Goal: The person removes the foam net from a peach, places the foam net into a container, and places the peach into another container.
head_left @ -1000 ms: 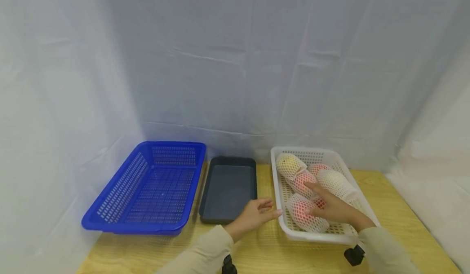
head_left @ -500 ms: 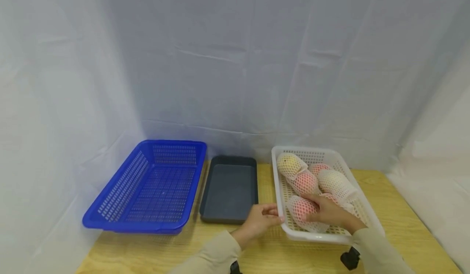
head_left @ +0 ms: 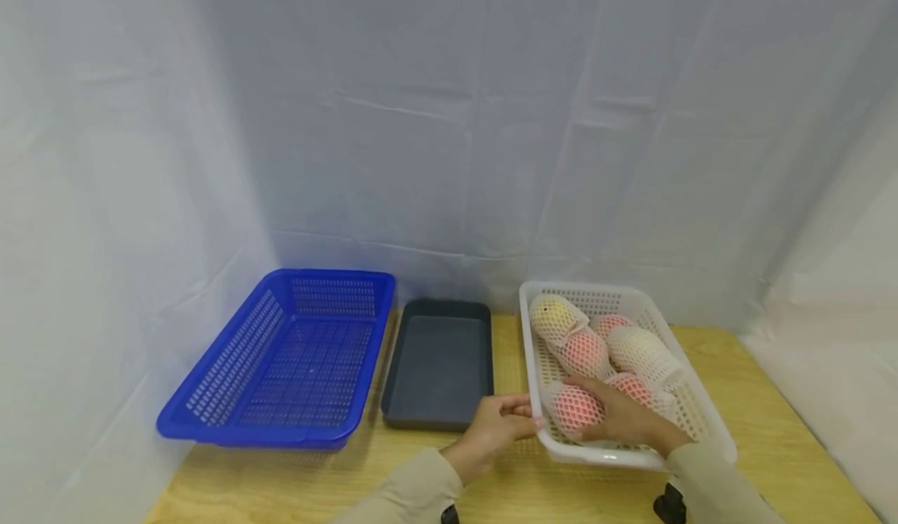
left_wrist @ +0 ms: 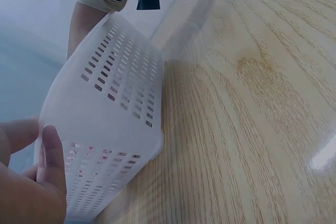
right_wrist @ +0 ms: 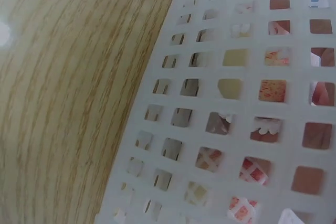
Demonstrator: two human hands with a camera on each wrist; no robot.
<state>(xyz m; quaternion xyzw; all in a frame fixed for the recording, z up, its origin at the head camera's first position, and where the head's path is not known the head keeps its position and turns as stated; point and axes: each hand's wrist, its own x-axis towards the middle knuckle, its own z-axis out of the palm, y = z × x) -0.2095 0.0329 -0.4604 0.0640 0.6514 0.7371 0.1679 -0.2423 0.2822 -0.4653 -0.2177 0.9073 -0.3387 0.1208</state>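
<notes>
A white plastic basket stands at the right with several round fruits in white foam nets. My left hand pinches its left rim near the front corner; in the left wrist view the thumb and fingers lie on either side of the rim. My right hand reaches into the basket and grips a red, apple-like fruit at the front left, fingers over its top and thumb at its near side. The right wrist view shows the basket's slotted wall, with netted fruit and skin behind its holes.
A dark grey tray lies left of the white basket. Further left is a blue basket with nothing in it. Behind the wooden table hangs a pale sheet. More netted fruits, one yellow, lie toward the back of the white basket.
My left hand has moved right and taken hold of the basket rim. My right hand has come nearer and closed around the front fruit, which has turned in its net.
</notes>
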